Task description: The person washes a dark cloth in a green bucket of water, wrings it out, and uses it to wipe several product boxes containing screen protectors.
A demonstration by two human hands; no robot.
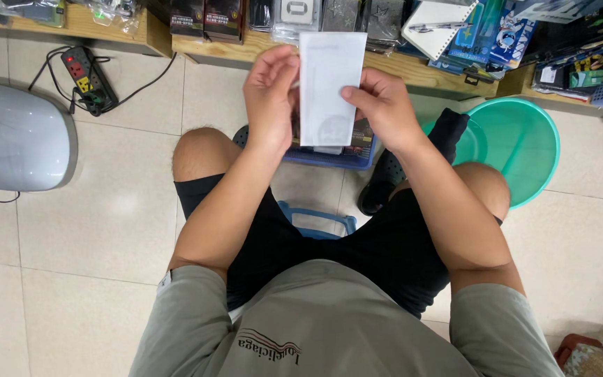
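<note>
- Head view: the left hand [271, 94] grips the left edge of a white translucent sleeve [329, 87], fingers curled closed around it.
- The right hand [380, 105] pinches the sleeve's right edge, thumb on the front face and fingers closed behind it.
- The sleeve is held upright, above the knees, in front of a wooden shelf [399, 66] of packaged goods.
- A blue basket [329, 159] sits on the tiled floor directly below the sleeve.
- A green plastic basin [521, 146] lies near the right knee.
- A power strip [86, 78] and a grey fan base [15, 136] lie well apart to the left.
</note>
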